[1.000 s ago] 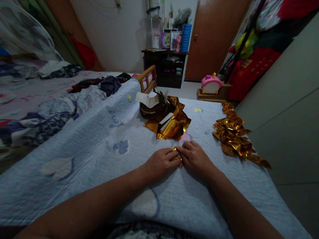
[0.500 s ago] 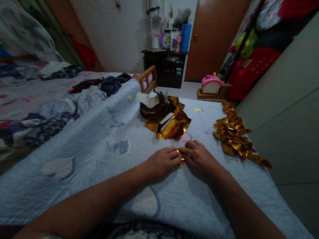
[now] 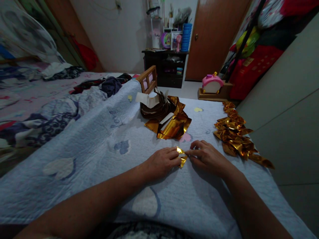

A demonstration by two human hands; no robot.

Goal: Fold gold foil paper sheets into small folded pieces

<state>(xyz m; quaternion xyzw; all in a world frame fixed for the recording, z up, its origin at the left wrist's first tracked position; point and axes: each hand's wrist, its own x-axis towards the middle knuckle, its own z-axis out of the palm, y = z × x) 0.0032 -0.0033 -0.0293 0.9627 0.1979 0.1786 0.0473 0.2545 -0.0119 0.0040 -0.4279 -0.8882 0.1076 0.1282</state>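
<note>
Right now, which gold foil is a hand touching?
The small piece partly under the left hand; the larger sheets beyond it and the folded row at the right lie untouched.

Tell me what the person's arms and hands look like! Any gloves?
The left hand and right hand wear no gloves. The left forearm and right forearm show no sleeves, watch or bracelet. I can't make out any rings.
</note>
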